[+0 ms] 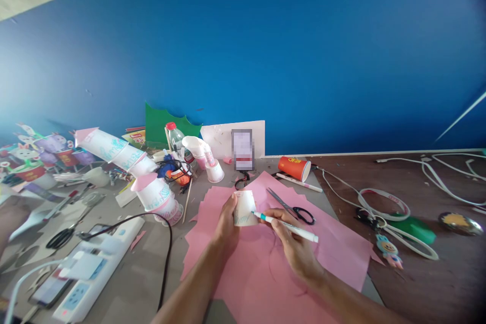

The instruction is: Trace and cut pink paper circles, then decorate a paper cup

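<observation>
My left hand (227, 218) is closed on a white paper cup (245, 205) that has pale blue-green marks near its lower edge. In my right hand (290, 240) is a white marker (294, 228) with a teal tip end, and the tip meets the cup's right side or sits very near it. Both hands are over a large sheet of pink paper (330, 263) with zigzag edges. Scissors with black handles (304, 215) lie partly spread on the sheet, just beyond my right hand.
A phone (243, 149) stands against a white board. Decorated paper-cup towers (157, 197) rise to the left, by a power strip (98, 268) with cables. An orange cup (294, 168) and a second marker (299, 182) lie behind the pink sheet. A keychain figure (388, 249) is at right.
</observation>
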`<move>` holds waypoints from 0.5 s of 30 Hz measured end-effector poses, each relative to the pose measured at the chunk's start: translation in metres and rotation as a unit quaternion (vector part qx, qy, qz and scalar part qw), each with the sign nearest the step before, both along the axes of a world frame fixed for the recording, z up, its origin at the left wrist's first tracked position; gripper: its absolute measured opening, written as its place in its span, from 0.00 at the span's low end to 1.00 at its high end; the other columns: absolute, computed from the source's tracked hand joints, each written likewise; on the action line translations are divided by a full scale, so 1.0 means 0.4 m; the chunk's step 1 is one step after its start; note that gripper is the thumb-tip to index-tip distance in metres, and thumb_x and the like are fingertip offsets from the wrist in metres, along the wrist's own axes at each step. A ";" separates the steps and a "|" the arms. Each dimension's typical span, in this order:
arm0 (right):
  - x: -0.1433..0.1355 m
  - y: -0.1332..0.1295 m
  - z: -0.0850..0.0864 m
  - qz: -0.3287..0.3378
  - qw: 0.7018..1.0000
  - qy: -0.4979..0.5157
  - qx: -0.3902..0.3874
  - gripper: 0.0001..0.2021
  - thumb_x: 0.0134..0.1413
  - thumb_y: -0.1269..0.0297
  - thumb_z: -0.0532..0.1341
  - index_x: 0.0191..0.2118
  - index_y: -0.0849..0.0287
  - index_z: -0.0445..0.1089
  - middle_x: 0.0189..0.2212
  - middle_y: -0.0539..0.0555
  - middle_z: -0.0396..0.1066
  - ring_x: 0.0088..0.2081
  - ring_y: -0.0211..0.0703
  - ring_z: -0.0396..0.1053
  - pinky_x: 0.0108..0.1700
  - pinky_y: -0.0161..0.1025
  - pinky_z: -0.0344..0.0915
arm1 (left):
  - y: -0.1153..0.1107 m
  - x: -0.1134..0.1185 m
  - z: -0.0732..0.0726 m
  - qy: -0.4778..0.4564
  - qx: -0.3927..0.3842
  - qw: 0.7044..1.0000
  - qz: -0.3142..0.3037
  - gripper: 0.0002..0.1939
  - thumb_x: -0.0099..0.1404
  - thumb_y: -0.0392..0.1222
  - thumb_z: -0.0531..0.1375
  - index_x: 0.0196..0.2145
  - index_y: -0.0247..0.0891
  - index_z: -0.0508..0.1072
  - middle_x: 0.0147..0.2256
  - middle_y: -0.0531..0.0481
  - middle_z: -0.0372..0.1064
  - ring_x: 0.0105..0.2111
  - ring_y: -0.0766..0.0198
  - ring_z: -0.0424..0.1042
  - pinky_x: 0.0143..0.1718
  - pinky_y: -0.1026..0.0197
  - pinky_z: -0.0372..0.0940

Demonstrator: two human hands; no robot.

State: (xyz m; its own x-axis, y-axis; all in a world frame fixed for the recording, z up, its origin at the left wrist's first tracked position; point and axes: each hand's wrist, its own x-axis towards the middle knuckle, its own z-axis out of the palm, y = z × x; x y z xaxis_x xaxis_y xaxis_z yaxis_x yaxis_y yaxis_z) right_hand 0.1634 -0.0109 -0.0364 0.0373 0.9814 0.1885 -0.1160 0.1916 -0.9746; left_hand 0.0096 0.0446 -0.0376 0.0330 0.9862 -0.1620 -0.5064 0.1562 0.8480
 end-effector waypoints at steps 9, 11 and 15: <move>0.005 -0.001 0.000 0.001 1.000 -0.015 0.001 0.16 0.62 0.48 0.57 0.40 0.55 0.74 0.36 0.54 0.75 0.38 0.47 0.72 0.39 0.40 0.67 | 0.001 0.002 0.000 -0.009 0.010 1.000 0.005 0.27 0.59 0.60 0.62 0.43 0.32 0.74 0.31 0.46 0.76 0.34 0.55 0.75 0.35 0.60 0.66; 0.006 0.000 0.004 -0.002 1.000 -0.014 0.008 0.16 0.62 0.49 0.58 0.40 0.55 0.75 0.35 0.54 0.75 0.37 0.47 0.72 0.39 0.40 0.67 | -0.001 0.002 0.002 -0.005 0.017 1.000 0.003 0.26 0.60 0.60 0.62 0.43 0.33 0.74 0.32 0.45 0.76 0.34 0.55 0.75 0.35 0.60 0.66; 0.008 0.001 0.008 -0.005 1.000 -0.003 0.021 0.14 0.62 0.50 0.59 0.39 0.54 0.75 0.34 0.53 0.75 0.36 0.46 0.71 0.39 0.40 0.69 | -0.006 0.003 0.012 0.008 0.018 1.000 -0.005 0.26 0.61 0.60 0.60 0.44 0.32 0.74 0.34 0.43 0.76 0.34 0.55 0.75 0.35 0.59 0.66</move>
State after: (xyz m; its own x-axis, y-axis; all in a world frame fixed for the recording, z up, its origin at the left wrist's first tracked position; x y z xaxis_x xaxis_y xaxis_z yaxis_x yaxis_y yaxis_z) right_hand 0.1666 -0.0104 -0.0333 0.0464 0.9723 0.2290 -0.1084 0.2328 -0.9665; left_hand 0.0108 0.0420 -0.0328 0.0407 0.9910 -0.1277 -0.4916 0.1312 0.8609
